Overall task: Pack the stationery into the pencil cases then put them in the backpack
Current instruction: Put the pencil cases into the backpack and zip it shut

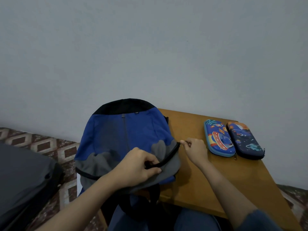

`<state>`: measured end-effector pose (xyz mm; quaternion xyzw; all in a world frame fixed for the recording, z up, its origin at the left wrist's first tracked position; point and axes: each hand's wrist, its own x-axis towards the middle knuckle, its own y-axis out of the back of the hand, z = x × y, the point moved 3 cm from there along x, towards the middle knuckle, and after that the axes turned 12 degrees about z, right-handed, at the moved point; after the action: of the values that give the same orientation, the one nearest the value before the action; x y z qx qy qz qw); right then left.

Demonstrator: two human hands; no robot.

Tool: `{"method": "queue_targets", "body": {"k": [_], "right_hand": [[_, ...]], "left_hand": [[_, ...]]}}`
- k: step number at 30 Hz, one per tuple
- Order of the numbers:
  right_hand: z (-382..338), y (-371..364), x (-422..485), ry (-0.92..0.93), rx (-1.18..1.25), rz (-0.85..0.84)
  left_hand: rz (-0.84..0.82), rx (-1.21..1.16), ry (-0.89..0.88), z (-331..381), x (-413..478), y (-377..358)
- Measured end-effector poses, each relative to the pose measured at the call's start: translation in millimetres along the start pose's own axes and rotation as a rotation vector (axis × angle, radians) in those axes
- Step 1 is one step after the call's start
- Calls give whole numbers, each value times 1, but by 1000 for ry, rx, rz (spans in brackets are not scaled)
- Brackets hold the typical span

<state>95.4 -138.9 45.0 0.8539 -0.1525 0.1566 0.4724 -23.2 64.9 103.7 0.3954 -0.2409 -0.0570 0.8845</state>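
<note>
Left hand (138, 165): fingers curled, gripping the backpack (123, 139) at its grey flap, right on the black zip. Right hand (195, 150): pinching the zip pull (181, 142), fingertips at the zip's end. Light blue pencil case (218, 139) and dark blue pencil case (245, 140) lie closed, just beyond my right knuckles.

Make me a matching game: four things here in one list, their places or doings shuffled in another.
1. blue and grey fabric backpack
2. light blue hard-shell pencil case
3. dark navy hard-shell pencil case
4. right hand

A. pinches the black zip pull
B. farthest right on the wooden table
C. held by the left hand
D. lies between right hand and navy case

Pairs: 1-C, 2-D, 3-B, 4-A.
</note>
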Motion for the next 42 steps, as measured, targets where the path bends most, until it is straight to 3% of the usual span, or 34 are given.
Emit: {"method": "queue_targets", "body": {"k": [8, 13, 15, 18, 23, 25, 28, 30, 34, 38, 40, 42], "right_hand": [[9, 25, -8, -256, 323, -105], [-6, 65, -41, -475, 851, -139], [-5, 69, -47, -558, 1064, -92], [12, 76, -43, -657, 1249, 6], [48, 68, -44, -803, 1047, -27], [57, 64, -42, -832, 1003, -4], [68, 60, -35, -847, 943, 0], [68, 59, -30, -824, 939, -29], [50, 75, -4, -674, 960, -54], [58, 97, 34, -653, 970, -41], [71, 101, 40, -659, 725, -1], [86, 102, 39, -563, 285, 76]], "left_hand": [[249, -60, 186, 27, 66, -2], [444, -308, 433, 57, 129, -40], [398, -449, 459, 76, 148, -58], [149, -541, 364, 101, 152, -77], [-44, -145, 193, 67, 119, -80], [-139, 26, 195, 39, 100, -83], [-216, 89, 236, 3, 75, -92], [-168, 81, 247, -6, 68, -95], [87, -15, 198, 12, 81, -87], [277, -124, 152, 40, 103, -81], [326, -137, 166, 43, 108, -88], [338, -148, 206, 38, 108, -101]]}}
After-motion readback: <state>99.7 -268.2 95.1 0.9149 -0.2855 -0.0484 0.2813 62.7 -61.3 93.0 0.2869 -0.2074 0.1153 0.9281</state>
